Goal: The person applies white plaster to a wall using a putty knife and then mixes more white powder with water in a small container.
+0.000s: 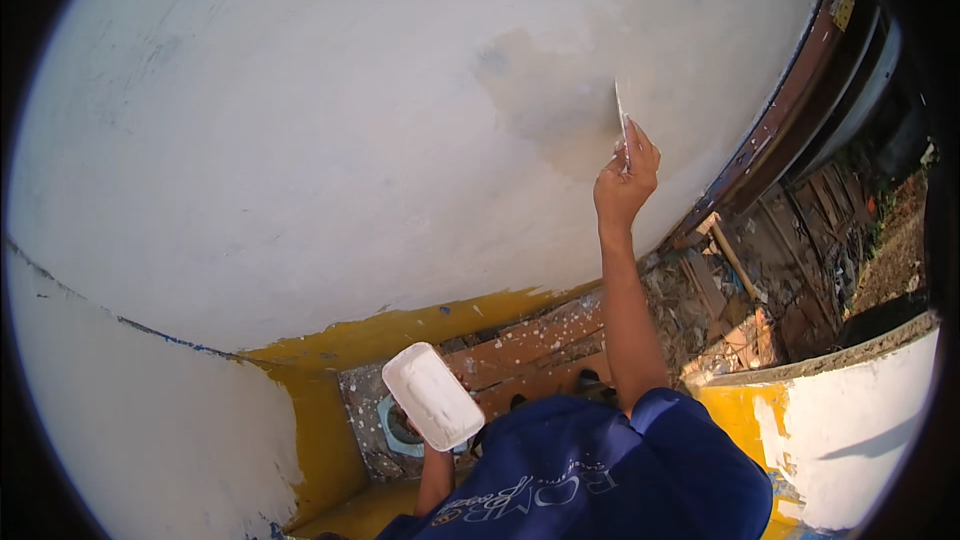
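Observation:
My right hand [625, 180] is raised, with its fingers closed round a thin putty knife [619, 105]. The blade is seen almost edge-on, at or very near the whitish wall [300, 140]; contact is hard to make out. Just left of it spreads a grey, damp-looking patch [545, 90]. Low in front of my body, my left hand [408, 425] supports a white rectangular tub [396, 372] from beneath and the sides, so most of that hand is hidden. White paste lies inside the tub, which is tilted toward me.
A yellow band [400, 325] runs along the wall's foot. Below lies a paint-spattered reddish ledge [550, 335]. Beneath the tub is a pale blue, angular-rimmed object [392, 430]. At right are a brown frame [770, 130], a wooden stick [735, 260], debris and a low white-and-yellow wall [830, 430].

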{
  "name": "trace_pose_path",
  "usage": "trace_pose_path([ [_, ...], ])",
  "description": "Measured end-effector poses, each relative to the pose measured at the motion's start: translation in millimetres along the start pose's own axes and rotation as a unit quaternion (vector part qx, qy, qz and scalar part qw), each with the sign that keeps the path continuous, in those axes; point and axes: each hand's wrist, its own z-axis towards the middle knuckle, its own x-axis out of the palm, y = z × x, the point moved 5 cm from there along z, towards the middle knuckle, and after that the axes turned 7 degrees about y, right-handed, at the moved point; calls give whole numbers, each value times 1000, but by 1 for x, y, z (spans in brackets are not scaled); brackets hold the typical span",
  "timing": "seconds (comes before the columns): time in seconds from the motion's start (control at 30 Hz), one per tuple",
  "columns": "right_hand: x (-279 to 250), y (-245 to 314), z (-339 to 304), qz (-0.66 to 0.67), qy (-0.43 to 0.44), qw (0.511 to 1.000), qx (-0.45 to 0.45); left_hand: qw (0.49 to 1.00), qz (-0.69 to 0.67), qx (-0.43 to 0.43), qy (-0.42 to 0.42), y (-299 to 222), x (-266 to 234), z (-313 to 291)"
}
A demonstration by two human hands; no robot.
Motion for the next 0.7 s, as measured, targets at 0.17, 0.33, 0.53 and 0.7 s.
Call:
trace_pose_path([
  [0.17, 37, 61, -81, 103, 115, 988, -25, 999, 20, -5, -44, -3, -31, -4],
  [0.33, 15, 53, -56, 127, 140, 982, -28, 1000, -4, -12, -5, 2, 16, 20],
  [0.53, -7, 2, 42, 35, 21, 999, -11, 997, -59, -26, -47, 8, 28, 26],
  [0.7, 27, 53, -59, 86, 128, 987, -36, 1000, 6, -19, -6, 9, 45, 29],
])
